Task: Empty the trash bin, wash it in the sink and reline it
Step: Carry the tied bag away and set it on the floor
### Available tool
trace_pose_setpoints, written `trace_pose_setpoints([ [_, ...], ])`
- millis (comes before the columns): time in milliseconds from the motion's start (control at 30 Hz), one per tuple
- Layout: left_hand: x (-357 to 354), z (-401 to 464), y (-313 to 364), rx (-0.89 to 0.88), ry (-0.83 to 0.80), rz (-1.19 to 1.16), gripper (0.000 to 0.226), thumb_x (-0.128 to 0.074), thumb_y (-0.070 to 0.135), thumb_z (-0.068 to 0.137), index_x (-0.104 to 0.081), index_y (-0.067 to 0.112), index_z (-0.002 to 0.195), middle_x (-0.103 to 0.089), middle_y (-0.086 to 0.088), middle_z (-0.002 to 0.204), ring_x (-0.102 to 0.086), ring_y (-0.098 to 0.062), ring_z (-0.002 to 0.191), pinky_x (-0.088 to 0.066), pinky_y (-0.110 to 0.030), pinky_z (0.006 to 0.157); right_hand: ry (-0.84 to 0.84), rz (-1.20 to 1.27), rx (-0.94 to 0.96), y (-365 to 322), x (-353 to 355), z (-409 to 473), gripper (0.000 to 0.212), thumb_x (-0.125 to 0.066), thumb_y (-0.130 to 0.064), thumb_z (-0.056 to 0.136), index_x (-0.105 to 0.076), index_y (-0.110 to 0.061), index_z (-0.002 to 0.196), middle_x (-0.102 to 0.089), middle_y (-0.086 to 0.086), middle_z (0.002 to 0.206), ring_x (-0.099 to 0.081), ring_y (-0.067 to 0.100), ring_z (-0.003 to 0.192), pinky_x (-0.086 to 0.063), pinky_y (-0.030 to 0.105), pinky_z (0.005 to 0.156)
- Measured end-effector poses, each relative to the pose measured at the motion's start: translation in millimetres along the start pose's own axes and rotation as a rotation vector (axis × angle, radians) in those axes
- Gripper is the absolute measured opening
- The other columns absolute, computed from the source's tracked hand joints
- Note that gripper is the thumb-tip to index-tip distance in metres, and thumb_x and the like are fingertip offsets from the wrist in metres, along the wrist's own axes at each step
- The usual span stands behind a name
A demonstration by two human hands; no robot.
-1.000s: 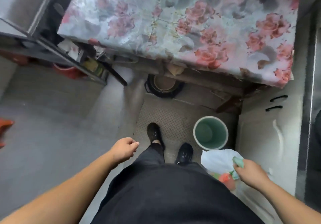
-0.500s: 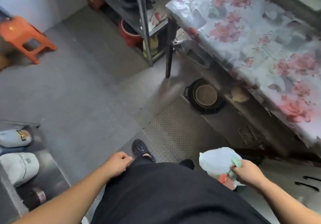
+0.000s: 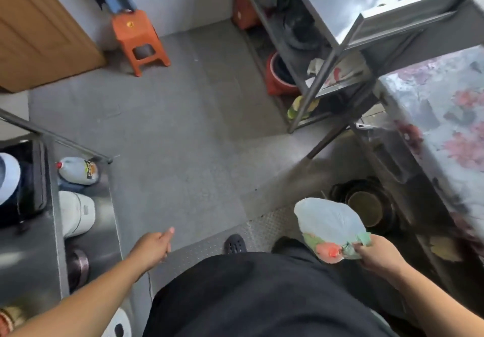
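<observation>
Hanging at the lower right, a tied trash bag [image 3: 330,225] is gripped by its knotted green neck in the right hand [image 3: 377,254], fingers curled round the knot. Bag contents are only partly readable thru the pale plastic: an orange-red lump and sth green near the bottom, rest unclear. No trash bin can be made out in this view. The right forearm is cut off by the frame's lower right corner, and the left forearm by the lower left edge.

The left hand [image 3: 153,247] is held out over the floor [image 3: 170,140], holding nothing, fingers loosely curled w/ the thumb sticking forward. The person's torso and legs are hidden under dark clothing; only one black perforated shoe [image 3: 235,243] is clearly shown, the other foot mostly covered by the bag and trouser leg.

Right side is blurred: a table w/ floral cover [image 3: 445,116] is cut by the frame edge, and a dark round pan-like item [image 3: 366,207] lies on the floor below it, just behind the bag. A metal rack [image 3: 330,75] holds items too smeared to name, apart from a red pot [image 3: 277,80] low down. An orange stool [image 3: 137,39] stands by the far wall beside a wooden door [image 3: 39,30]. At left, a bottle [image 3: 78,170] and a white appliance [image 3: 77,213] sit on a steel surface, partly cropped.
</observation>
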State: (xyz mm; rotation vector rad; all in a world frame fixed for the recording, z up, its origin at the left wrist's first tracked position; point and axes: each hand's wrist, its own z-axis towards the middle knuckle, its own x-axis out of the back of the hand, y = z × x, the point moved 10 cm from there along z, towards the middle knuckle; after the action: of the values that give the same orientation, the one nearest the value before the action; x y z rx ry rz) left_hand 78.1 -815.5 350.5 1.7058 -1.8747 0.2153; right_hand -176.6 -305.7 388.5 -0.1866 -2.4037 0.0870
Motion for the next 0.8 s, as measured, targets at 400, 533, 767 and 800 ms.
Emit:
trace_pose_setpoints([
  [400,43,55,112,0.076,-0.019,-0.324,0.012,-0.055,0.01,0.097,-0.065,0.008,0.091,-0.061,-0.011,0.084,-0.056,-0.02,0.072,-0.047,-0.026,0.062,-0.048,-0.037,0.047,-134,97,136,0.029,-0.058,-0.004,0.076,-0.052,-0.011,0.048,-0.055,0.0,0.038,-0.048,0.014,0.036,-0.035,0.025,0.045],
  [533,66,70,144,0.123,0.01,-0.344,0.017,-0.057,0.015,0.097,-0.067,0.005,0.087,-0.06,-0.009,0.078,-0.054,-0.019,0.069,-0.046,-0.025,0.061,-0.142,-0.192,0.149,-195,121,179,0.024,-0.056,-0.003,0.071,-0.052,-0.012,0.049,-0.057,0.002,0.041,-0.049,0.014,0.038,-0.037,0.024,0.046],
  [767,89,85,192,0.163,0.039,-0.406,0.021,-0.057,0.022,0.098,-0.068,0.011,0.085,-0.067,-0.004,0.079,-0.058,-0.018,0.068,-0.047,-0.026,0.066,-0.151,-0.38,0.291,-331,179,237,0.013,-0.058,-0.011,0.078,-0.055,-0.014,0.066,-0.071,0.01,0.072,-0.061,0.026,0.067,-0.044,0.029,0.061],
  [800,93,88,194,0.165,0.043,-0.399,0.019,-0.058,0.022,0.098,-0.07,0.012,0.086,-0.069,-0.003,0.082,-0.061,-0.017,0.072,-0.047,-0.026,0.068,-0.14,-0.401,0.299,-352,186,242,0.009,-0.058,-0.012,0.079,-0.057,-0.013,0.07,-0.072,0.01,0.077,-0.063,0.027,0.072,-0.046,0.03,0.064],
])
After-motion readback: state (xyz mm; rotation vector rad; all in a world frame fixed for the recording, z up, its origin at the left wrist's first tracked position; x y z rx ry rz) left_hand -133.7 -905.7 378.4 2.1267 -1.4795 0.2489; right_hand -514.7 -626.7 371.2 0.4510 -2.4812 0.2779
